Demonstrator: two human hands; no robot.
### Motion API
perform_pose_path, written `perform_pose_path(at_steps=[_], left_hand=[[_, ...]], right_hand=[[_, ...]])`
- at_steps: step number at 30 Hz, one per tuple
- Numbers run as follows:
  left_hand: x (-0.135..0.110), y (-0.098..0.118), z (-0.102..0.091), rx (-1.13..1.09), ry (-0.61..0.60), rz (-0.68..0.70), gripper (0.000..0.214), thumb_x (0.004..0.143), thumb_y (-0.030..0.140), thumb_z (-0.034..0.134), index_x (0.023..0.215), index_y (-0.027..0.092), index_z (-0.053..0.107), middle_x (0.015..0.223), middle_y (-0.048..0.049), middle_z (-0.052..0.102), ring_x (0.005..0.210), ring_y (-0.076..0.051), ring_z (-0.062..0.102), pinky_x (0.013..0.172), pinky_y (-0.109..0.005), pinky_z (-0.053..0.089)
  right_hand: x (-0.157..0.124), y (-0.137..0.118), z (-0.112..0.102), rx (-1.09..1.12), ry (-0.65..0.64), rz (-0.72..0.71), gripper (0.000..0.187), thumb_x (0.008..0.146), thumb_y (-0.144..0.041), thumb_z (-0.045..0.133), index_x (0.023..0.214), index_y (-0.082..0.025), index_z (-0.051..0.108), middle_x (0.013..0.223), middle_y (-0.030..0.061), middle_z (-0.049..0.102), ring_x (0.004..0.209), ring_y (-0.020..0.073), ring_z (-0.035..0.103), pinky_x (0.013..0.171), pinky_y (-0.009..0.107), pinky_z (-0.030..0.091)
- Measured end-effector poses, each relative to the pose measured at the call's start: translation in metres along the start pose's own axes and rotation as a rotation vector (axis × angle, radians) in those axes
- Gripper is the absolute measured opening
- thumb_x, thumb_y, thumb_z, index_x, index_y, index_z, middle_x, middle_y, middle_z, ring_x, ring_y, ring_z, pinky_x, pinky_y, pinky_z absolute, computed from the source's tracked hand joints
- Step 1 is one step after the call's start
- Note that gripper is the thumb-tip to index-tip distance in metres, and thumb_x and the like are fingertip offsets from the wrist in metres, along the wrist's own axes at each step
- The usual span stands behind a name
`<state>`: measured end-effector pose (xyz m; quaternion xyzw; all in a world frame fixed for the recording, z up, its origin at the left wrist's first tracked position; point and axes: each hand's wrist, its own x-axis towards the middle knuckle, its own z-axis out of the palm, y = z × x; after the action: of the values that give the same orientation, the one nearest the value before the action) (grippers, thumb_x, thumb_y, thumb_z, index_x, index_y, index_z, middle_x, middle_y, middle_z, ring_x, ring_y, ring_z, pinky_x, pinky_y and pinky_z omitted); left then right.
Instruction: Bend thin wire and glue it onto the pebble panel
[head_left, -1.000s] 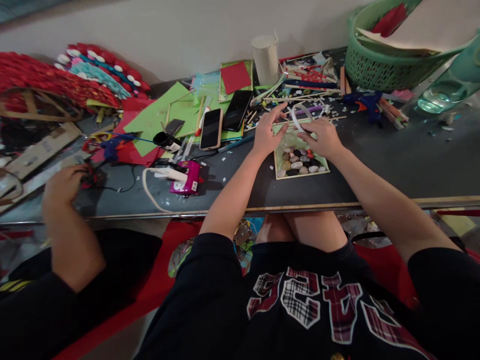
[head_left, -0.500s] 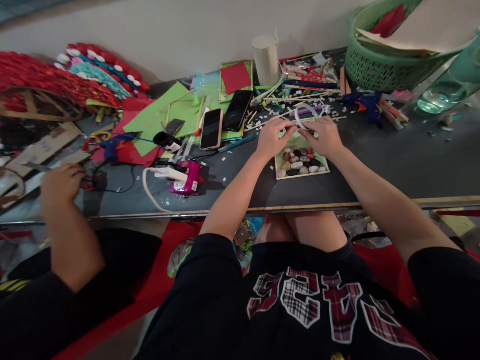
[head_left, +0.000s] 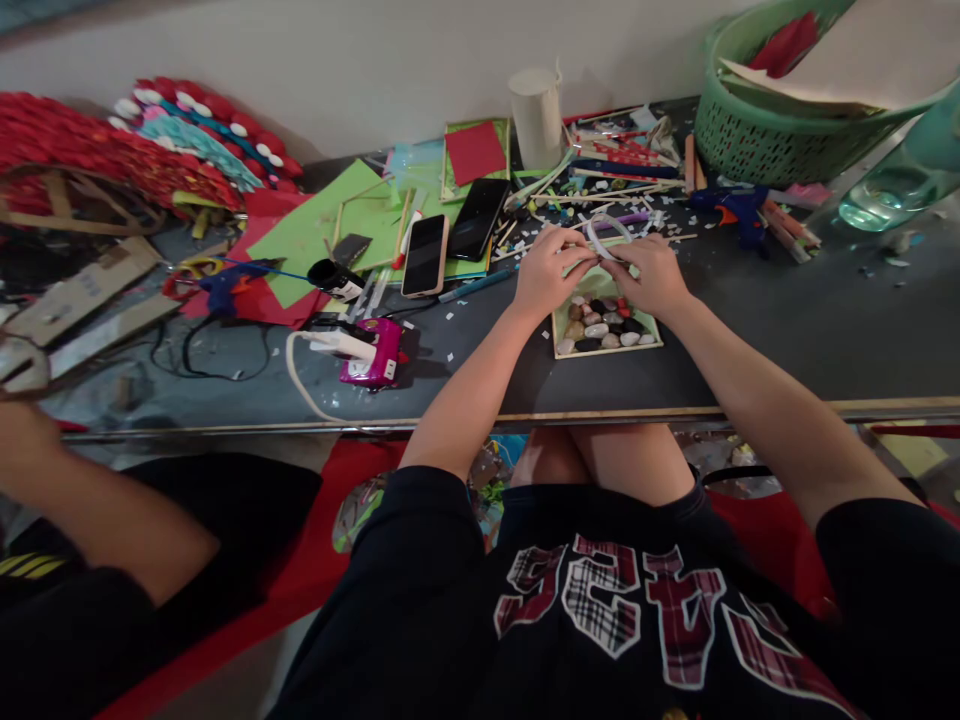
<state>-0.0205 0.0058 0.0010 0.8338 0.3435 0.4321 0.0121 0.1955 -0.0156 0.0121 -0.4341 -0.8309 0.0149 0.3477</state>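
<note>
My left hand (head_left: 551,272) and my right hand (head_left: 651,274) meet above a small green tray (head_left: 559,345) edged with wooden sticks and filled with several smooth pebbles (head_left: 600,327). Both hands pinch a thin white tape roll (head_left: 606,236), which stands up between the fingertips just beyond the tray. The fingers of both hands are curled in tight. The tray lies flat on the dark table (head_left: 787,320) right in front of me.
Two phones (head_left: 450,238) lie left of my hands on green paper (head_left: 322,225). A pink power strip (head_left: 367,353), a white paper roll (head_left: 534,115), a blue glue gun (head_left: 731,205), loose sticks and a green basket (head_left: 757,130) surround them. Another person's arm (head_left: 97,510) is at far left.
My left hand moved right to meet my right hand at the white roll. The other person's hand drew back off the table to the left edge.
</note>
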Motion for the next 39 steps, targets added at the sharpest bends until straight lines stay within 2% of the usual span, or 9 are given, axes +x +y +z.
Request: perform_pose_path(at_steps=[5,13,24,28,32,39], left_hand=[[0.0,0.0,-0.003,0.03,-0.003,-0.003,0.048,0.106,0.06,0.043,0.098,0.026,0.075,0.107,-0.0093,0.073,0.106,-0.025,0.068,0.1,-0.049,0.056],[0.001,-0.005,-0.004,-0.015,-0.015,-0.035,0.048,0.102,0.065,0.048,0.102,0.025,0.075,0.108,-0.0095,0.072,0.108,-0.026,0.068,0.103,-0.051,0.055],[0.0,0.005,0.0,0.001,0.033,0.002,0.045,0.106,0.059,0.044,0.099,0.029,0.075,0.103,-0.0078,0.074,0.096,-0.024,0.069,0.092,-0.048,0.06],[0.0,0.007,-0.001,0.005,0.046,0.011,0.045,0.106,0.059,0.042,0.098,0.029,0.074,0.102,-0.0077,0.075,0.096,-0.024,0.07,0.091,-0.048,0.06],[0.0,0.011,-0.003,0.007,0.014,0.002,0.046,0.106,0.06,0.039,0.099,0.029,0.072,0.106,-0.0085,0.074,0.102,-0.025,0.069,0.097,-0.05,0.058],[-0.001,0.012,-0.002,0.023,-0.024,0.031,0.052,0.105,0.066,0.033,0.104,0.027,0.068,0.113,-0.0115,0.07,0.113,-0.028,0.069,0.105,-0.053,0.055]], right_hand=[[0.001,-0.002,-0.003,-0.003,-0.003,-0.006,0.04,0.102,-0.047,0.047,0.094,-0.023,0.078,0.075,0.0068,0.072,0.074,0.0244,0.064,0.086,0.043,0.049],[0.001,0.001,-0.002,0.0,-0.028,0.028,0.039,0.103,-0.047,0.049,0.104,-0.022,0.079,0.082,0.0093,0.076,0.082,0.0285,0.068,0.09,0.048,0.049],[0.001,-0.001,-0.003,0.049,-0.062,0.014,0.035,0.103,-0.046,0.05,0.104,-0.025,0.078,0.084,0.0075,0.077,0.087,0.029,0.069,0.091,0.047,0.047],[0.002,-0.004,-0.006,0.077,-0.064,-0.003,0.037,0.104,-0.048,0.048,0.098,-0.025,0.076,0.081,0.0063,0.076,0.086,0.0279,0.071,0.091,0.045,0.048],[0.004,-0.007,-0.009,0.114,-0.072,-0.012,0.037,0.104,-0.049,0.047,0.091,-0.026,0.073,0.079,0.0047,0.075,0.083,0.0256,0.071,0.088,0.041,0.049],[0.003,-0.009,-0.008,0.127,-0.056,0.014,0.045,0.104,-0.056,0.044,0.081,-0.026,0.068,0.073,0.0051,0.071,0.079,0.026,0.068,0.087,0.042,0.05]])
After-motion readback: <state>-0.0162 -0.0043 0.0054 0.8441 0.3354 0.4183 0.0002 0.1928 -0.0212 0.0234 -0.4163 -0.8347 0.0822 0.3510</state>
